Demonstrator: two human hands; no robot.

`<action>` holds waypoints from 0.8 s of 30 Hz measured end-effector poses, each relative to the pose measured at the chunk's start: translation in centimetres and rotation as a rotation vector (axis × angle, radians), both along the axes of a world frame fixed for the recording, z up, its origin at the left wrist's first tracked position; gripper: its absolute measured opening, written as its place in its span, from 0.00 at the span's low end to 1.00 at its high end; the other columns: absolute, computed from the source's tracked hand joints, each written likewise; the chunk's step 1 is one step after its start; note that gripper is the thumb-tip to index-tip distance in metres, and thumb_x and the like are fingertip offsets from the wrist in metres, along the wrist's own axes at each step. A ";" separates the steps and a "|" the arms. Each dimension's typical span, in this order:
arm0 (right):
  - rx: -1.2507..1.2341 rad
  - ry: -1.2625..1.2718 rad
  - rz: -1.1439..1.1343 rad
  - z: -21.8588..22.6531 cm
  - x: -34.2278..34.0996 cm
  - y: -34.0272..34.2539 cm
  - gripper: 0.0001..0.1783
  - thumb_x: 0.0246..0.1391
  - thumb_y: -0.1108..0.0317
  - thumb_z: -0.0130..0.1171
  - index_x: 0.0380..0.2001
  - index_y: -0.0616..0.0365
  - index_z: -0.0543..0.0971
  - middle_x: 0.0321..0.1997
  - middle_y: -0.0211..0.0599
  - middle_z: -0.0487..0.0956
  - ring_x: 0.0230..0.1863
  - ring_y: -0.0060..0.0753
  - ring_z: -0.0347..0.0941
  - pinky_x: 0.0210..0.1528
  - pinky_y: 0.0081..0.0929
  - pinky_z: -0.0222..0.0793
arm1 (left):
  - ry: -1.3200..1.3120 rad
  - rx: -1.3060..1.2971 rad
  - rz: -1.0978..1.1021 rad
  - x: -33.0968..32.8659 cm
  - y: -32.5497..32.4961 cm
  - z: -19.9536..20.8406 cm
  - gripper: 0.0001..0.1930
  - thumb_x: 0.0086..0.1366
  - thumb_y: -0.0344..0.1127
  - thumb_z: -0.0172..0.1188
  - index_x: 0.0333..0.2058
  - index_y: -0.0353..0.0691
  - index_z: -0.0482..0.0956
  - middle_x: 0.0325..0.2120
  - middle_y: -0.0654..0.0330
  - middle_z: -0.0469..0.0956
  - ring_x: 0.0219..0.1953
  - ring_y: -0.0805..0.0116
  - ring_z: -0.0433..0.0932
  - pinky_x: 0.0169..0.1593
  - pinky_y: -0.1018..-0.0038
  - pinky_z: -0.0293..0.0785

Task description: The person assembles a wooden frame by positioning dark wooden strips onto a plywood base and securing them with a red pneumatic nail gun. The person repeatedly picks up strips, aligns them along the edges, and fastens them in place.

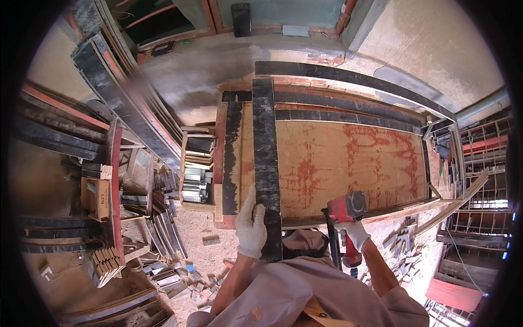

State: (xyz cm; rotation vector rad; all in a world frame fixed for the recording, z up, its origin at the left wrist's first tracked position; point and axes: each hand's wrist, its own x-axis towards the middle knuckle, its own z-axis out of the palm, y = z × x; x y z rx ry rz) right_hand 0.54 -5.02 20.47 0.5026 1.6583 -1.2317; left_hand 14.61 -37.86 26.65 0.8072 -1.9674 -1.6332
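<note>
My left hand [251,228], in a pale knit glove, grips the edge of a long black-faced plank [266,136]. One finger stretches up along its side. The plank lies lengthwise away from me, across the left part of a wooden worktable [327,169] with red stains, and its near end reaches my lap. My right hand [355,233], also gloved, is wrapped round the handle of a red and black nail gun [348,208] at the table's near edge. The gun stands apart from the plank, to its right. Part of its handle is hidden by my glove.
Black strips [348,117] border the table, and a long black board [348,73] lies behind it. An open wooden box [197,185] with metal pieces stands left. Stacked planks [117,82] lean at far left. Offcuts [174,280] litter the floor; metal racking [485,185] stands right.
</note>
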 end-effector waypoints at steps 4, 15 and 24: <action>0.033 0.036 0.071 1.6 -0.1 -1.6 0.06 0.56 0.72 0.67 0.34 0.58 0.79 0.14 0.33 0.72 0.10 0.30 0.68 0.11 0.31 0.68 | -0.049 -0.011 -0.018 0.3 -0.5 0.8 0.27 0.72 0.21 0.51 0.69 0.31 0.67 0.63 0.49 0.76 0.57 0.66 0.77 0.61 0.74 0.70; 0.047 0.005 0.091 2.0 -0.9 -2.8 0.07 0.55 0.72 0.67 0.37 0.59 0.79 0.16 0.35 0.74 0.11 0.31 0.69 0.12 0.30 0.68 | -0.065 -0.029 -0.024 -0.8 -1.1 1.1 0.27 0.70 0.20 0.51 0.68 0.33 0.69 0.61 0.48 0.78 0.52 0.67 0.79 0.58 0.73 0.73; 0.061 0.009 0.084 2.0 -0.9 -2.9 0.07 0.55 0.73 0.67 0.36 0.58 0.79 0.15 0.34 0.73 0.11 0.31 0.69 0.11 0.31 0.68 | -0.034 -0.017 -0.004 -0.6 -0.8 0.8 0.27 0.70 0.20 0.51 0.67 0.33 0.70 0.62 0.48 0.78 0.55 0.64 0.79 0.60 0.72 0.73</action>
